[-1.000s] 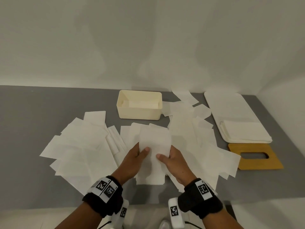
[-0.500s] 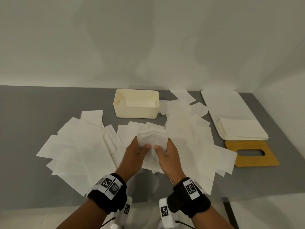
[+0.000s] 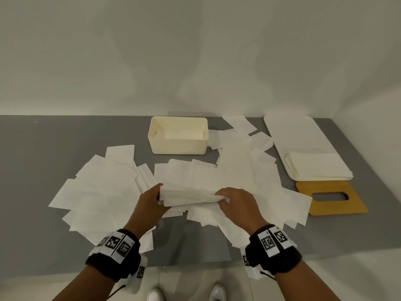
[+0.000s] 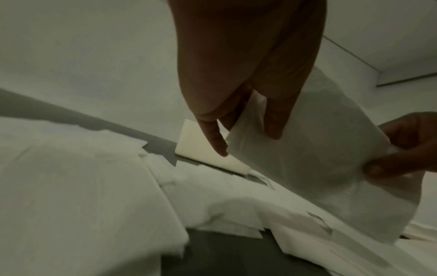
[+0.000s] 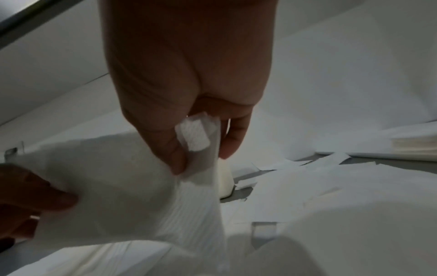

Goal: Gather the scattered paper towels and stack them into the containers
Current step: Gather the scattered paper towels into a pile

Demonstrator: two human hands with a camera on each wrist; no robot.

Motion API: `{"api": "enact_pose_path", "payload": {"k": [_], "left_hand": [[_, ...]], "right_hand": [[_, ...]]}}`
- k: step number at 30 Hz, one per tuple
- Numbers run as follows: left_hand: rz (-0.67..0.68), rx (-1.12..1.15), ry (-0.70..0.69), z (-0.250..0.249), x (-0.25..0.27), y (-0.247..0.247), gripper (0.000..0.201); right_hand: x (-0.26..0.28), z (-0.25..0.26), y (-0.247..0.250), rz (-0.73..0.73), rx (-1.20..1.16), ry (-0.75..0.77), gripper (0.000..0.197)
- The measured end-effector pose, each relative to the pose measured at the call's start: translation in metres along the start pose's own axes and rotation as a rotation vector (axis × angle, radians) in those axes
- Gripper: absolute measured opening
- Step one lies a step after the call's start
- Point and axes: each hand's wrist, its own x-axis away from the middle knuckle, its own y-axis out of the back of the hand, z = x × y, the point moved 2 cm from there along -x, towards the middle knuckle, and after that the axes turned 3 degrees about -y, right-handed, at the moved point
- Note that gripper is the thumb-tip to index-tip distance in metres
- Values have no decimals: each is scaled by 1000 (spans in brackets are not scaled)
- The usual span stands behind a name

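A small bundle of white paper towels (image 3: 191,195) hangs just above the table, stretched sideways between both hands. My left hand (image 3: 153,199) pinches its left end and my right hand (image 3: 233,197) pinches its right end. The left wrist view shows the bundle (image 4: 307,160) held between thumb and fingers, and the right wrist view shows the bundle (image 5: 132,186) gripped the same way. Loose towels (image 3: 102,187) lie scattered over the grey table (image 3: 32,161). A cream open box (image 3: 178,135) stands at the back with some towels inside.
A long white tray (image 3: 293,131) at the back right carries a neat towel stack (image 3: 318,168). A wooden lid with a slot (image 3: 331,197) lies in front of it. A white wall runs behind the table, and the table's front edge is near my wrists.
The towels I held upright between both hands have been gathered, turned sideways and lifted off the pile. My hands have moved apart to the bundle's two ends.
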Motion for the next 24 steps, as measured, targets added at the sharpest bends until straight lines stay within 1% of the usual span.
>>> {"api": "enact_pose_path", "payload": {"k": [1,3,6,9,11,13,14,17,19,21,23,24], "left_hand": [[-28,22,18,4,1,-3,27],[-48,31,56,12,2,-12,26],[-36,5,69,26,3,-26,27],[-60,24,80,29,0,-33,21],[-89,108,103,28,-2,-34,27],[-111,197,138,26,-2,-36,36],[-118,227,158,24,-1,-38,38],[-126,309,174,17,0,-42,36],[-124,401,174,13,-2,-42,37],[-115,371,168,14,-4,-42,42],[-101,287,181,17,-5,-43,46],[-103,262,191,16,-5,-44,45]], "right_hand": [[0,0,-1,-18,-13,-6,22],[0,-5,-8,-12,-102,-68,21],[1,-19,-26,31,-325,-180,26],[1,-33,-38,-7,-525,-318,32],[-2,-36,-42,3,-593,-382,26],[-4,-33,-45,34,-639,-396,20],[-4,-29,-45,36,-654,-393,20],[-4,-20,-45,-1,-719,-377,19],[-3,-16,-45,-12,-772,-400,25],[-6,-17,-48,-24,-783,-449,31],[-8,-17,-52,-49,-755,-468,25],[-10,-17,-54,-68,-758,-472,21]]}}
